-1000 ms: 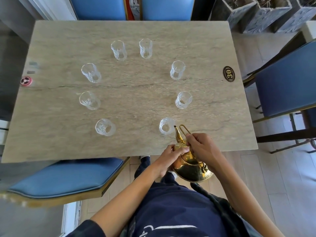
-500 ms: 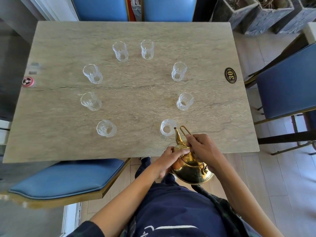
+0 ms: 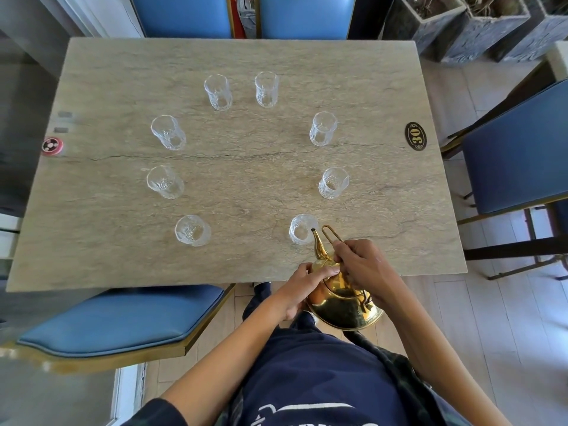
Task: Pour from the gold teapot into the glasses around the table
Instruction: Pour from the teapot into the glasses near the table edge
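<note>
Stone-patterned surface [image 3: 246, 192], seen from above, carrying eight clear glasses in a ring. At far left, a round red disc [image 3: 53, 145] sits at the surface edge. Left half of ring: lower-left glass [image 3: 192, 230], mid-left glass [image 3: 165, 182], upper-left glass [image 3: 168, 132], and far-left top glass [image 3: 217, 92]. Right half: top glass [image 3: 266, 89], upper-right glass [image 3: 323, 128], mid-right glass [image 3: 333, 182], and near-right glass [image 3: 302, 229]. My left hand [image 3: 302, 287] presses its fingers closed on the lid area of the gold teapot [image 3: 344, 299]. My right hand [image 3: 365, 269] has its grip closed round the teapot's wire handle [image 3: 331, 234]. The teapot is tilted forward at the near edge of the surface, its spout tip [image 3: 314, 231] at the rim of the near-right glass. Farther right, an oval plaque marked 30 [image 3: 416, 136] lies flat. Blue chairs [image 3: 519, 155] stand around.
</note>
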The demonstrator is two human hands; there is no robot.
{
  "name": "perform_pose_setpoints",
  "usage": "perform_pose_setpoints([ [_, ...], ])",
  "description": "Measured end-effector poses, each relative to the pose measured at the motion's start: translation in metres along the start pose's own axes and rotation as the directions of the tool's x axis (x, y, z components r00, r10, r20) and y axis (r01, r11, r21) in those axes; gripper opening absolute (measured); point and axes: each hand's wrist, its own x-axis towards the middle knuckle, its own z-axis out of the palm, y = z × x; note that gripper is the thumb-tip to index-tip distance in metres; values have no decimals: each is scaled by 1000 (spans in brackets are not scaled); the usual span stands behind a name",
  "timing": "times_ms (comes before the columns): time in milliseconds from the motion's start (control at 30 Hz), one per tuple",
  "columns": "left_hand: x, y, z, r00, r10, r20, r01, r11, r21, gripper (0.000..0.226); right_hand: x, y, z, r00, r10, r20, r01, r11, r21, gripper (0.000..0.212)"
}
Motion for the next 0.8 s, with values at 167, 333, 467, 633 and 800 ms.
perform_pose_setpoints([
  [167, -2, 3, 0, 1000, 8, 2, -8, 1000, -2, 110, 0, -3, 1, 1000, -10, -1, 10, 1000, 3, 45],
  [333, -3, 4, 0, 1000, 16, -5, -16, 1000, 13, 117, -2, -4, 0, 1000, -3, -3, 3, 1000, 2, 45],
  [467, 0, 3, 1, 1000, 7, -10, -7, 1000, 19, 110, -2, -5, -2, 1000, 4, 1, -4, 1000, -1, 45],
  [633, -2, 2, 5, 1000, 7, -23, -7, 1000, 30, 116, -3, -3, -3, 1000, -8, -1, 8, 1000, -10, 45],
  [800, -3, 1, 6, 1000, 1, -13, 0, 1000, 30, 104, -4, -2, -3, 1000, -3, -2, 3, 1000, 4, 44],
])
